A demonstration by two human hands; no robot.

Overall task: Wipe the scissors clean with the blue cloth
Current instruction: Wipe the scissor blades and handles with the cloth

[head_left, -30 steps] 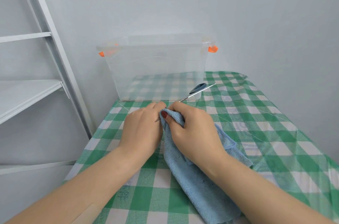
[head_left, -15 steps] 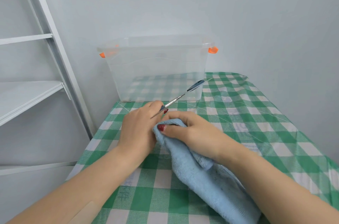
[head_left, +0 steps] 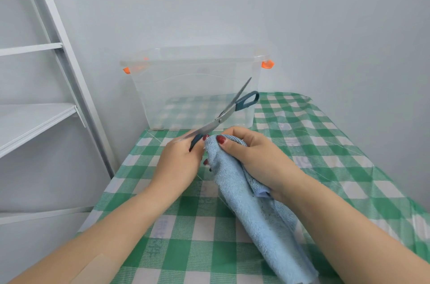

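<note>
Gripping one dark teal handle of the open steel scissors point(head_left: 223, 115), my left hand point(head_left: 178, 166) holds them above the green-checked worktop point(head_left: 330, 158). With curled fingers my right hand point(head_left: 254, 158) clutches the bunched light-blue terry cloth point(head_left: 256, 218) just beside it.

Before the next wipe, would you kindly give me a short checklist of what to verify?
1. Left hand grips a scissors handle: ok.
2. Right hand holds the cloth bunched: ok.
3. Blades spread open for access: ok.
4. Cloth on a blade: not ok, it sits beside the held handle.
5. Blades clean: cannot tell.
6. Raised blade tip clear of the box behind: cannot tell.
</note>
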